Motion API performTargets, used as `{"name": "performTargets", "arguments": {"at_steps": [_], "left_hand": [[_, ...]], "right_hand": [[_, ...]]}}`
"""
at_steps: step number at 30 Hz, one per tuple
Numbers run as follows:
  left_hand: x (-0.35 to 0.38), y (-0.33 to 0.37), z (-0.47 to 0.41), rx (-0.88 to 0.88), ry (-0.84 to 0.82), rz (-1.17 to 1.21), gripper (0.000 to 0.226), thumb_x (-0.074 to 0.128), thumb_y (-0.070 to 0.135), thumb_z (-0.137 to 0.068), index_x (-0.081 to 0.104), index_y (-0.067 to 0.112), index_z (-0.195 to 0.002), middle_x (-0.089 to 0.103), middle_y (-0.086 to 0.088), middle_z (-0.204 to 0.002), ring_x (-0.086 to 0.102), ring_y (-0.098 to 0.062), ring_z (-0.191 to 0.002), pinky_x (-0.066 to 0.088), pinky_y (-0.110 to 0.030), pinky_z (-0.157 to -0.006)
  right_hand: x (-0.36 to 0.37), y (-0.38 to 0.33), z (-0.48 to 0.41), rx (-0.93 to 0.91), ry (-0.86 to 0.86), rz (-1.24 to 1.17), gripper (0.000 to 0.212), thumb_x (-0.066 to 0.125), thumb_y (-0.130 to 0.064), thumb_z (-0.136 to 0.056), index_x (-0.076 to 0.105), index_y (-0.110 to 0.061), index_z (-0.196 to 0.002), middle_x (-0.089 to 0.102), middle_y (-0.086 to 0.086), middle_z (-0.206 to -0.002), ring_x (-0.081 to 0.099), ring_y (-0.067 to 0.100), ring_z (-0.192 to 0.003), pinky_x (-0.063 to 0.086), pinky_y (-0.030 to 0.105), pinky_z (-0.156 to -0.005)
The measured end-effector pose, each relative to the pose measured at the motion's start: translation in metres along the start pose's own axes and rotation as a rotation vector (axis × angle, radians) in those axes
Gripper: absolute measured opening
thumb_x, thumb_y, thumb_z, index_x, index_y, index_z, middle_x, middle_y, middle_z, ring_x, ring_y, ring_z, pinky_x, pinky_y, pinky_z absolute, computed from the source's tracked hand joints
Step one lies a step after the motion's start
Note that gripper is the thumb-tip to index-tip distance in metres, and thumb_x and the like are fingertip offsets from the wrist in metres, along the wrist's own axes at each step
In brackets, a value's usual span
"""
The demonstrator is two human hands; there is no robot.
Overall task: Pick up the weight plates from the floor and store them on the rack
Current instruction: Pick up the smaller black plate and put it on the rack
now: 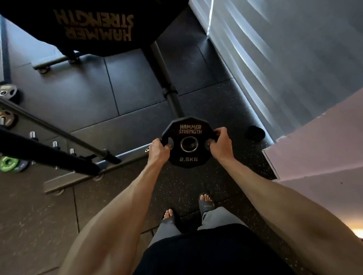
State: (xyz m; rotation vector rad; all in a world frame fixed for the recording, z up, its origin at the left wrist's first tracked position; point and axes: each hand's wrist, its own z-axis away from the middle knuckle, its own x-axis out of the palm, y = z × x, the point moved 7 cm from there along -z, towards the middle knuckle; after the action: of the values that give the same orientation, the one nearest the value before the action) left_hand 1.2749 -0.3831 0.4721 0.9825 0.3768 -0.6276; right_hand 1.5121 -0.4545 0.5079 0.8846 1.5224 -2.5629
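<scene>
Hands (159, 148) (219, 142) gripping 2.5 kg plate (188, 143)

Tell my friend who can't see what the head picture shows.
The left hand and right hand grip a small black plate marked 2.5KG over a dark floor. A rack with pegs stands on the left; a big plate shows at the top.

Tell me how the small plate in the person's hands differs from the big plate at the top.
The held plate looks far smaller than the top plate. Its lettering reads upright; the top plate's reads upside down. The left hand and right hand grip the held plate; no hand touches the top plate. Both are black and say Hammer Strength.
</scene>
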Motion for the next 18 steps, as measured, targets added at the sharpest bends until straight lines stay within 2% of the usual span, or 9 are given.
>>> {"name": "performTargets", "arguments": {"at_steps": [4,9,11,13,18], "left_hand": [[0.001,0.003,0.003,0.024,0.053,-0.023,0.034,0.065,0.021,-0.092,0.059,0.004,-0.12,0.067,-0.016,-0.114,0.063,-0.03,-0.108,0.053,-0.04,-0.089],[0.0,0.003,0.012,0.12,0.099,-0.029,0.032,0.068,0.021,-0.091,0.061,0.004,-0.117,0.069,-0.014,-0.11,0.066,-0.026,-0.102,0.056,-0.043,-0.087],[-0.001,0.003,0.014,0.141,0.125,-0.05,0.03,0.071,0.02,-0.089,0.063,0.005,-0.115,0.071,-0.013,-0.109,0.067,-0.025,-0.101,0.056,-0.04,-0.086],[-0.002,0.004,0.017,0.152,0.142,-0.057,0.029,0.072,0.02,-0.088,0.065,0.006,-0.113,0.071,-0.012,-0.108,0.067,-0.024,-0.1,0.055,-0.036,-0.084],[-0.007,0.005,0.016,0.172,0.186,-0.109,0.03,0.078,0.022,-0.082,0.069,0.01,-0.109,0.074,-0.008,-0.105,0.069,-0.021,-0.097,0.057,-0.039,-0.087]], "right_hand": [[0.001,-0.002,-0.016,-0.096,-0.067,0.026,0.029,0.06,-0.003,-0.093,0.044,-0.011,-0.116,0.057,-0.002,-0.104,0.058,0.012,-0.098,0.045,0.022,-0.077],[0.0,0.0,-0.021,-0.223,-0.106,0.049,0.025,0.061,-0.005,-0.094,0.044,-0.015,-0.11,0.056,-0.013,-0.095,0.055,-0.004,-0.086,0.043,0.002,-0.065],[-0.002,0.0,-0.024,-0.263,-0.11,0.061,0.026,0.062,-0.006,-0.094,0.044,-0.017,-0.109,0.058,-0.012,-0.097,0.056,-0.002,-0.087,0.04,-0.004,-0.064],[-0.002,0.002,-0.027,-0.292,-0.118,0.079,0.026,0.063,-0.006,-0.093,0.046,-0.014,-0.111,0.06,-0.008,-0.102,0.058,0.003,-0.093,0.041,-0.004,-0.065],[-0.001,0.003,-0.034,-0.364,-0.147,0.117,0.027,0.063,-0.005,-0.093,0.044,-0.014,-0.11,0.063,-0.002,-0.104,0.061,0.007,-0.095,0.045,-0.001,-0.065]]}}
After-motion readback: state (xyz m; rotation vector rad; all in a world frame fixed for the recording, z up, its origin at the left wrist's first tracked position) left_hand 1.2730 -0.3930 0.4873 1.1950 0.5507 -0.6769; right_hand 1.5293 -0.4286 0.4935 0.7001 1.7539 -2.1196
